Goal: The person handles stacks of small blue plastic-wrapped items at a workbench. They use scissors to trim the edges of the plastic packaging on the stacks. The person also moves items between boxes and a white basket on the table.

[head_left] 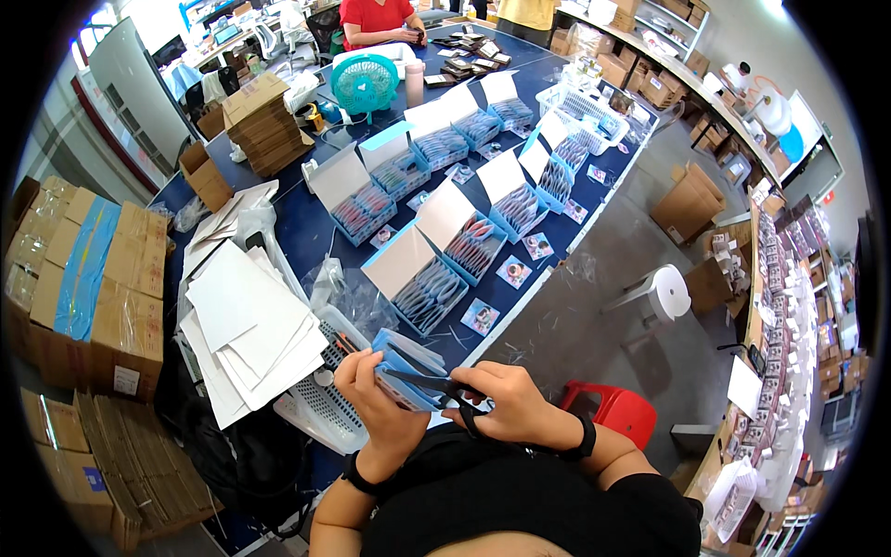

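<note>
Close in front of my body, my left hand (382, 401) is closed around a stack of flat light-blue packs (408, 355). A pair of black-handled scissors (471, 416) is in my right hand (512, 397), with my fingers wrapped round the handles. The dark blades point left and lie across the blue stack, near my left fingertips. Whether they touch a tie or the packs themselves I cannot tell. Beyond my hands, several light-blue boxes (429, 299) stand on the blue table (311, 209) with white lids raised. Each is filled with upright packs.
Small picture cards (481, 317) lie beside the boxes. White sheets (243, 311) and a white plastic basket (336, 408) are at my left. A teal fan (365, 85) stands farther back, near a person in red (371, 20). A red stool (620, 413) and white stool (663, 295) stand right.
</note>
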`<act>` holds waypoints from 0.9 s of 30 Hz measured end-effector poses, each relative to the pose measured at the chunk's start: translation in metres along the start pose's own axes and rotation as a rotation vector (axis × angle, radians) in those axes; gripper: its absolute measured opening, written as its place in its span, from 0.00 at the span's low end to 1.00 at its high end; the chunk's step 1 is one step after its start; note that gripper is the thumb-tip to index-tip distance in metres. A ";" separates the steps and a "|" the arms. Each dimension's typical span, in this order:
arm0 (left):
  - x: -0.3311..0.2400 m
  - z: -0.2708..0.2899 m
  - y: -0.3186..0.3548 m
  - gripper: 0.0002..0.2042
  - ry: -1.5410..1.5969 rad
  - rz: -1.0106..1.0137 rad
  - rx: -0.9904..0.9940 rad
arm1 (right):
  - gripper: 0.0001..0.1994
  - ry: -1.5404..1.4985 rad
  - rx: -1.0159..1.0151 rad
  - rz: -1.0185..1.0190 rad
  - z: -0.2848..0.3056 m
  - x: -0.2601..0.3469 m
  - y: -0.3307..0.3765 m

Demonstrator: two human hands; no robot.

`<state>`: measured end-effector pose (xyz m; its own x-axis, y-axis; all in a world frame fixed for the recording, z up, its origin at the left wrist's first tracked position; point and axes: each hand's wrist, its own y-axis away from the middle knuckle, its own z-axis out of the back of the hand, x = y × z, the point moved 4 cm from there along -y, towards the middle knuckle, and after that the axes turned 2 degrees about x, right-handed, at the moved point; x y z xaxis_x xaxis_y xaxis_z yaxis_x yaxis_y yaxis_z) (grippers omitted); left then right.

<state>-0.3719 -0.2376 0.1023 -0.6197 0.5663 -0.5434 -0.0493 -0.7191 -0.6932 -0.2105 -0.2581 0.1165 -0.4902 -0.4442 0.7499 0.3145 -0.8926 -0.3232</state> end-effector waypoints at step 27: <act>0.000 0.001 0.002 0.34 -0.058 -0.061 -0.007 | 0.20 0.010 -0.039 -0.036 0.001 0.001 0.004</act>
<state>-0.3726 -0.2391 0.1016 -0.6599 0.5845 -0.4721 -0.0829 -0.6811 -0.7275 -0.2093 -0.2617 0.1162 -0.5086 -0.4121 0.7560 0.2646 -0.9103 -0.3182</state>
